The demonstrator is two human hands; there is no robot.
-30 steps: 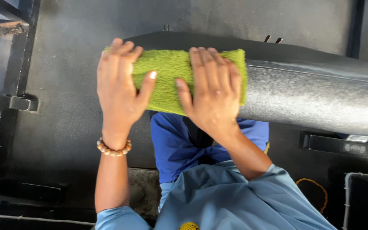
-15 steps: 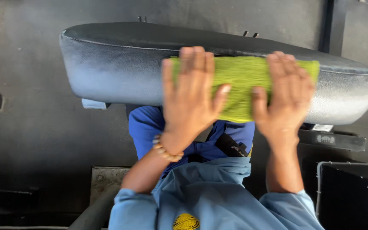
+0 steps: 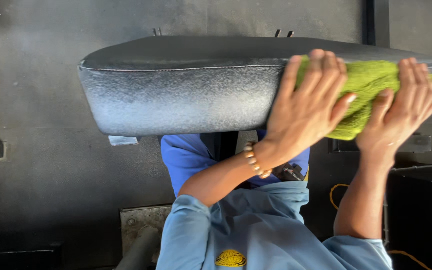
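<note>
A long black leather seat cushion (image 3: 176,92) lies across the upper view. Over its right end is a green fuzzy cloth (image 3: 363,82). My left hand (image 3: 308,107) presses flat on the cloth's left part, fingers spread, with a beaded bracelet on the wrist. On the cloth's right part rests my right hand (image 3: 406,107), fingers over the cushion's top edge. Both palms hold the cloth against the cushion.
A dark grey floor (image 3: 41,175) surrounds the cushion. Below are my light blue sleeves and blue trousers (image 3: 186,155). A metal plate and tube (image 3: 141,230) sit at the bottom left. A yellow cable (image 3: 333,195) runs by dark frames at the right.
Both hands and the green cloth have slid rightward along the cushion, from its left end a second ago to its right end now.
</note>
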